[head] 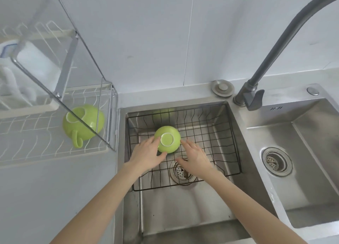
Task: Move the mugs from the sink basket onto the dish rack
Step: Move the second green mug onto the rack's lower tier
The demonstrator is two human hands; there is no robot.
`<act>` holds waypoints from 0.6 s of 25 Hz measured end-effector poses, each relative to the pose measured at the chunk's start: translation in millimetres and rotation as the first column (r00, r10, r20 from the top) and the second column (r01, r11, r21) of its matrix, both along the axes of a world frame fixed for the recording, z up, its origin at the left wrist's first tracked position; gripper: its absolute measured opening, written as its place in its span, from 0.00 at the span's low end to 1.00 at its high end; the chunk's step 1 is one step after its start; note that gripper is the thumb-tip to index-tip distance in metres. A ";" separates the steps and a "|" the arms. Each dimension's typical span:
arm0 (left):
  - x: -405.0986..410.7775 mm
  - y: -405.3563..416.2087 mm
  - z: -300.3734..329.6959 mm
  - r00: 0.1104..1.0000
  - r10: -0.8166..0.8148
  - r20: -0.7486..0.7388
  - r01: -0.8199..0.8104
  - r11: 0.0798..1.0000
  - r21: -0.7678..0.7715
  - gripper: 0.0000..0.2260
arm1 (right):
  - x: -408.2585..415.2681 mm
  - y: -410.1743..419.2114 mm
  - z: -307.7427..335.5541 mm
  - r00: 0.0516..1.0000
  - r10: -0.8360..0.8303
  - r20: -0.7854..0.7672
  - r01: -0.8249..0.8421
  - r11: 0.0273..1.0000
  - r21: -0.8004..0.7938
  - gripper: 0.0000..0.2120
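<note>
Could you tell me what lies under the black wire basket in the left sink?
Through the black wire basket the steel sink floor and round drain strainer show. The right hand covers part of the drain, and the upside-down green mug hides the floor beneath it.

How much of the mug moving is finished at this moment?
Done: one green mug lies upside down on the dish rack. In hand: the left hand touches the second mug, still upside down in the sink basket; the right hand is beside it. Left: lifting it across.
</note>
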State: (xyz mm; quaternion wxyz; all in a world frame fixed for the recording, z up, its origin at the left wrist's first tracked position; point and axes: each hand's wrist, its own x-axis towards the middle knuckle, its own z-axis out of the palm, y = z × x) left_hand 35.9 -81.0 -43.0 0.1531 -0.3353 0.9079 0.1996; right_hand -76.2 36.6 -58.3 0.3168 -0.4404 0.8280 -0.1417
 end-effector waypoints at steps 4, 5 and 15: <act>-21.0 -18.9 -25.4 0.998 0.056 0.028 -0.058 0.995 0.078 0.29 | -8.5 -17.1 -27.9 0.983 -0.107 0.148 0.104 0.994 0.027 0.30; -26.8 -23.6 -30.5 0.997 0.072 0.035 -0.074 0.993 0.090 0.29 | -11.0 -21.5 -33.0 0.974 -0.137 0.177 0.134 0.990 0.033 0.30; -50.1 -49.5 -75.8 0.960 0.279 -0.026 -0.269 0.944 0.193 0.27 | -17.8 -53.2 -76.2 0.863 -0.387 0.324 0.364 0.922 0.131 0.28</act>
